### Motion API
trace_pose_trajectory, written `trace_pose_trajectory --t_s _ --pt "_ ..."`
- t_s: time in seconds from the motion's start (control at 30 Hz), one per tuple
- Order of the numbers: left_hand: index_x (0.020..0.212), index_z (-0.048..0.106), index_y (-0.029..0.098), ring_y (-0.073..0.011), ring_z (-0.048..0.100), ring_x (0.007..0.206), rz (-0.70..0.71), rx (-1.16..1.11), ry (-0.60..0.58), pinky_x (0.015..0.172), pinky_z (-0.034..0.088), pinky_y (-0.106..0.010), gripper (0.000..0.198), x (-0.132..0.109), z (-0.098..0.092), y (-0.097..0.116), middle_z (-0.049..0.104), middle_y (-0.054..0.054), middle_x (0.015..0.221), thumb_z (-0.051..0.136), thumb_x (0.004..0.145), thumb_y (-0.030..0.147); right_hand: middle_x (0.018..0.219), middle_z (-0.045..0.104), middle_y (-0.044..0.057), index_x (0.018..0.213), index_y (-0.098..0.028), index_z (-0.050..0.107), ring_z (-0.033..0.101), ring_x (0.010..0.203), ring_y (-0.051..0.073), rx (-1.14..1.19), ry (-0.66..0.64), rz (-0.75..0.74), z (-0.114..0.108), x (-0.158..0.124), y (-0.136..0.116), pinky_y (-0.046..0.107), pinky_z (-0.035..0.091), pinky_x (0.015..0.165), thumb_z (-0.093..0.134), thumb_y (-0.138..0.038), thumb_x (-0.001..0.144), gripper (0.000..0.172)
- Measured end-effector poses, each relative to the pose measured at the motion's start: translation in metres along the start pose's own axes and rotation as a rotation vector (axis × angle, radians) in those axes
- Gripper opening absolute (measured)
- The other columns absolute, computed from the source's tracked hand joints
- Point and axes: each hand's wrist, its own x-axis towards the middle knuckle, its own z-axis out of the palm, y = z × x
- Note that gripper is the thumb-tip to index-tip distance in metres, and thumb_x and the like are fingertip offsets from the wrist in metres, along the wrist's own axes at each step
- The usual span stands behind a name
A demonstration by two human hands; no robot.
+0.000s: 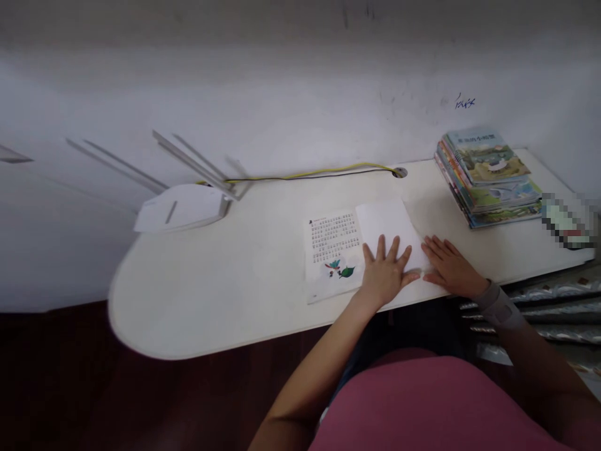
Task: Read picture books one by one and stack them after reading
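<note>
An open booklet (333,235) lies on the white desk in front of me. Its left page carries lines of printed characters and a small coloured picture with a green leaf; the right page looks blank white. My left hand (385,272) rests flat on the right page, fingers spread apart. At the right edge of that page lies my right hand (453,266), palm down with fingers stretched out, and a grey band sits on its wrist. Neither hand grips anything.
A white router (183,210) with several antennas stands at the desk's (211,288) left end. Yellow and black cables (300,175) run along the wall to a hole (399,172). Stacked picture books (493,175) sit at the right, beside a pixelated object (566,222).
</note>
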Motion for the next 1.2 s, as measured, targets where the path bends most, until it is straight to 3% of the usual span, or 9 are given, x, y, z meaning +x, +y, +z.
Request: trace_pose_trajectory --t_s 0.2,0.5,1.2 --pt "0.145 0.034 0.029 -0.0445 0.016 0.141 0.013 0.047 0.014 0.102 0.016 -0.076 0.065 -0.001 0.002 0.0 0.027 -0.011 0.154 0.037 0.09 0.061 0.152 0.031 0.019 0.148 -0.013 0.027 0.022 0.142 0.03 0.056 -0.046 0.025 -0.006 0.008 0.012 0.052 0.028 0.11 0.027 -0.056 0.095 0.068" --pt "0.144 0.036 0.029 -0.0439 0.02 0.14 0.018 0.059 0.036 0.102 0.017 -0.075 0.063 -0.002 0.005 -0.001 0.031 -0.011 0.153 0.038 0.09 0.06 0.153 0.026 0.02 0.146 -0.012 0.03 0.019 0.143 0.033 0.015 -0.148 0.096 -0.006 0.064 0.054 0.057 0.021 0.111 0.03 -0.06 0.092 0.073" --pt "0.144 0.037 0.024 -0.045 0.021 0.139 0.066 0.067 -0.018 0.102 0.019 -0.074 0.069 -0.017 0.001 0.007 0.033 -0.012 0.152 0.038 0.088 0.064 0.154 0.026 0.019 0.147 -0.012 0.03 0.02 0.143 0.033 -0.012 -0.102 0.101 0.0 0.062 0.053 0.056 0.02 0.111 0.025 -0.057 0.094 0.069"
